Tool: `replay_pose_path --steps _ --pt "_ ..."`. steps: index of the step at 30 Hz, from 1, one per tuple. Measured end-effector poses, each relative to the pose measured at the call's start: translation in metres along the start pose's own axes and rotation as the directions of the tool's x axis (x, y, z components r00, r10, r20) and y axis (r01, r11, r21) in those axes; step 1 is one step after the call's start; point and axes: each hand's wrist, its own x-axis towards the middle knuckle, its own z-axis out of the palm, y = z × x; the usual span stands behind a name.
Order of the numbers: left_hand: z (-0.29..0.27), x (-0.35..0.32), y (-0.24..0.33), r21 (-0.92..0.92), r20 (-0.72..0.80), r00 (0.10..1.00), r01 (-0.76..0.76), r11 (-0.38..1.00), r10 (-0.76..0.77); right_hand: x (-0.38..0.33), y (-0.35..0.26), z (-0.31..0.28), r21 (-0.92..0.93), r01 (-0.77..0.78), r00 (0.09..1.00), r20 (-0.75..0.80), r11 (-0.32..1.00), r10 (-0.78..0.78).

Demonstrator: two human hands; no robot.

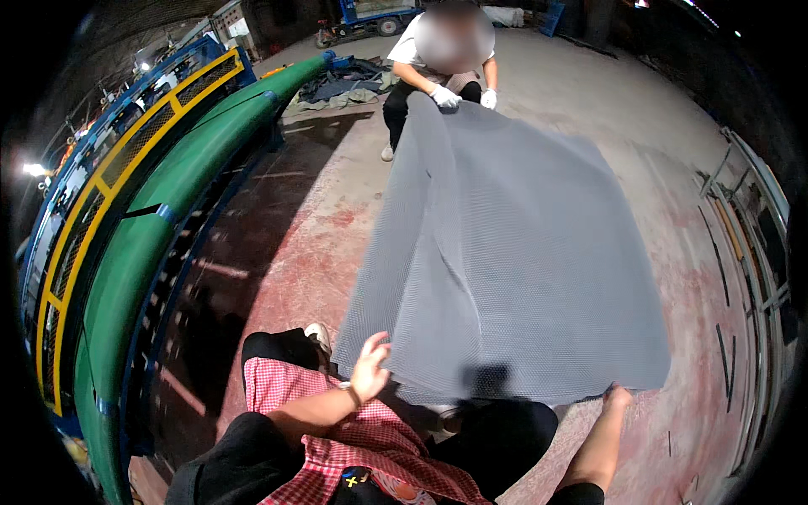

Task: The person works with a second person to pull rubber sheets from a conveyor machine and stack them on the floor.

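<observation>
A wide grey textured sheet (555,244) stretches from my knees to a co-worker (421,50) crouching at the far end. A lengthwise fold runs along its left part. My right hand (619,394) is closed on the near edge, close to the right corner. Over the near left part of the sheet, my left hand (369,368) is raised with its fingers apart and nothing visible in it. The co-worker's white-gloved hands (446,96) are at the far edge; one holds the sheet there.
At left stands a long machine with a green roller cover (139,244) and a yellow guard frame (105,187). Metal racks (762,252) holding rods line the right side. Dark cloth (345,82) lies heaped beyond the machine, and a blue cart (379,18) stands far back.
</observation>
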Motion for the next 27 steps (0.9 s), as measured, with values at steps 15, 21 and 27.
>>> replay_pose_path --steps 15,21,27 --pt "-0.013 0.001 0.004 0.560 0.290 0.939 -0.323 0.763 0.185 -0.070 0.030 0.001 0.019 -0.399 0.913 0.103 0.917 0.395" --pt "0.028 0.000 0.009 0.566 0.600 0.730 -0.677 0.471 0.328 -0.077 0.012 0.003 0.261 -0.363 0.931 0.065 0.894 0.359" --pt "0.047 0.010 0.010 0.493 0.626 0.740 -0.620 0.611 0.247 -0.069 -0.001 -0.001 0.271 -0.350 0.931 0.205 0.897 0.301"
